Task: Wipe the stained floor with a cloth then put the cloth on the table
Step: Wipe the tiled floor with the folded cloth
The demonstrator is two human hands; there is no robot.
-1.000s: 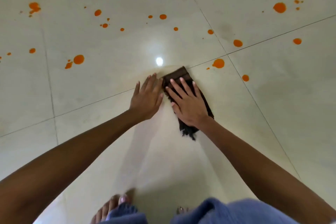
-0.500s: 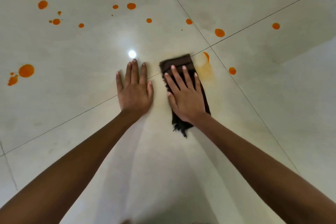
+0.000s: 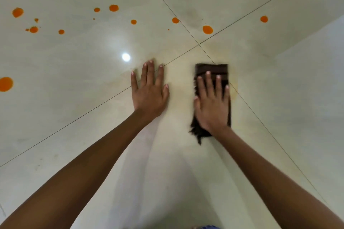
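Glossy pale tiled floor (image 3: 279, 135) is spotted with round orange stains (image 3: 207, 29). A folded dark fringed cloth (image 3: 212, 69) is pressed flat beneath the right hand (image 3: 212, 106), fingers straight. The left hand (image 3: 149, 95) is laid flat, fingers extended, beside it.

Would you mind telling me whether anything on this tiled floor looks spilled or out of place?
Yes: orange droplets are splattered across the pale floor tiles, mostly farther out and to the left. A faint yellowish smear surrounds the brown cloth, which the right hand presses flat.
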